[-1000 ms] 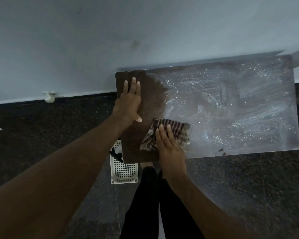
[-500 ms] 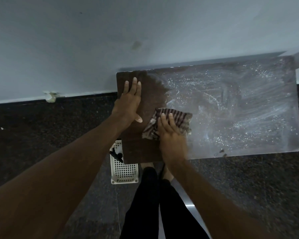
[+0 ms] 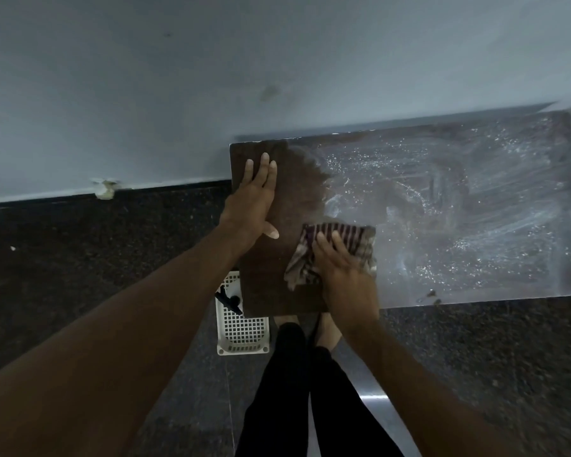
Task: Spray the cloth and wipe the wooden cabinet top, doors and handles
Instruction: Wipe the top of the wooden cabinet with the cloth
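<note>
Right hand [image 3: 343,268] is pressing down on the maroon-and-cream striped cloth [image 3: 356,237], fingers laid straight and close together, pinching nothing. The cloth is lying bunched near the front edge of the dark brown wooden cabinet top [image 3: 277,291], right where bare wood is meeting haze. Left hand [image 3: 254,206] is resting palm-down on the left end, fingers straight and together, likely bracing.

The left strip is showing clean dark wood. The rest is carrying a whitish streaky film with droplets [image 3: 468,206].

Judgement: the top is roughly a quarter wiped. Doors and handles are sitting out of view, so their state cannot be told.

A white perforated plastic basket [image 3: 243,331] is standing on the floor below the left corner.
</note>
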`<state>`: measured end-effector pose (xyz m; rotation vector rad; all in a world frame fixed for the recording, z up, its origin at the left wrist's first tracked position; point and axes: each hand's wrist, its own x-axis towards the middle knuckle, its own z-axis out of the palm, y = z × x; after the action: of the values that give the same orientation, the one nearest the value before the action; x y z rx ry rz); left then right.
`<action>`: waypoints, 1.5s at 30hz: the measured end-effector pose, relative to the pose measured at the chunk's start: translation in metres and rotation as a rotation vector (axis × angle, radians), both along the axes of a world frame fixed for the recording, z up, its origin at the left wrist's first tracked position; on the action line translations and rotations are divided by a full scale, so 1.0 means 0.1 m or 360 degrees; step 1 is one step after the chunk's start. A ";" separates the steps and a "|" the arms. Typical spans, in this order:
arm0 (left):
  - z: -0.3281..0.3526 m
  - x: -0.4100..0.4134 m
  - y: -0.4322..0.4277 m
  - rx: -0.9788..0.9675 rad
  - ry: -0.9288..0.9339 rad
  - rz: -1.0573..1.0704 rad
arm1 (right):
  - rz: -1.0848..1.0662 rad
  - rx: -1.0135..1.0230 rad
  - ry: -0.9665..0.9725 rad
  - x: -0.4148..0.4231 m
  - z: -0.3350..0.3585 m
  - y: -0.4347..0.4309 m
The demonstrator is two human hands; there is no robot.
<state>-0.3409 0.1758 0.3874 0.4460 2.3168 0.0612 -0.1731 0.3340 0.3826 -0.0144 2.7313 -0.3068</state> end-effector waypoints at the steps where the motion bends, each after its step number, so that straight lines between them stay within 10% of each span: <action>1: -0.01 0.00 -0.01 0.0013 0.0007 0.0005 | -0.0052 -0.0013 0.0013 -0.13 0.00 -0.05; 14: -0.03 0.01 -0.06 0.0057 0.0016 -0.0003 | 0.0298 -0.0239 0.0091 0.47 0.00 -0.13; 22: -0.02 0.01 -0.03 0.0061 -0.0010 0.0028 | -0.0485 -0.0271 0.0177 -0.33 -0.03 -0.25; 34: -0.08 -0.01 -0.06 0.0117 -0.0014 0.0021 | 0.0271 -0.0261 0.0157 0.16 -0.09 -0.04; 45: -0.09 0.03 -0.05 0.0153 0.0045 0.0070 | -0.0169 -0.0055 0.0146 -0.85 -0.01 -0.25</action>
<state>-0.3378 0.1712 0.3782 0.4465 2.3590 0.1896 -0.2582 0.3092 0.3813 0.1100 2.8231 -0.3922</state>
